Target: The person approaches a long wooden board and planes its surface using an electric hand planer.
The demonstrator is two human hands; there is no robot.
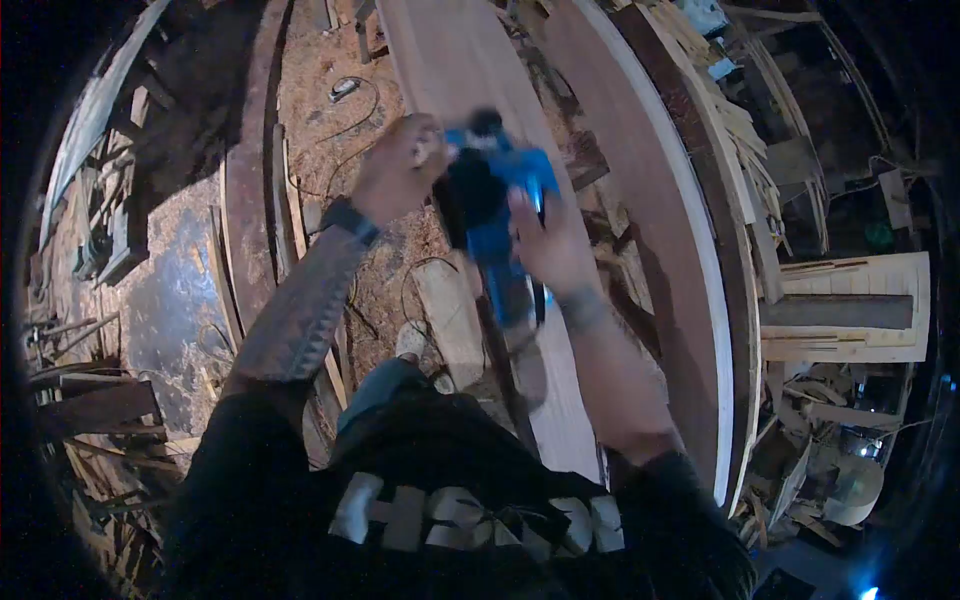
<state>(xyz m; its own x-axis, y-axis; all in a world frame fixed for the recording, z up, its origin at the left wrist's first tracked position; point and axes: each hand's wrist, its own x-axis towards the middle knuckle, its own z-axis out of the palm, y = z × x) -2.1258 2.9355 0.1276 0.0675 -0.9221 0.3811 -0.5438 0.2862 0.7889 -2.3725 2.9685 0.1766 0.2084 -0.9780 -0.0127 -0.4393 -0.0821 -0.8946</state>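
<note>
A blue power tool (500,215), probably an electric planer though motion blur hides its detail, sits near the centre of the view, held above a long reddish plank (470,70) that runs from the person's waist away toward 12 o'clock. The left hand (398,168), at 9 o'clock of the tool, has its grip closed around the black front knob. The right hand (552,245), at 4 o'clock of the tool, wraps the rear handle, its grip closed on the blue body. A dark wristband (349,219) sits on the left wrist.

At 3 o'clock of the plank lies a wide curved board (655,190) with a pale edge, and beyond it a heap of offcuts (745,130). At 9 o'clock the floor (330,110) is covered in sawdust, with a black cable (355,125) looping across it. A pale wood block (448,315) lies at 7 o'clock of the tool, near the person's shoe (410,340).

The risks seem plain. The loose cable could snag on a foot or be drawn under the tool. The blur suggests quick movement, so the tool could tip off the narrow plank edge and gouge it. Sawdust underfoot could let the person slip with the tool running.
</note>
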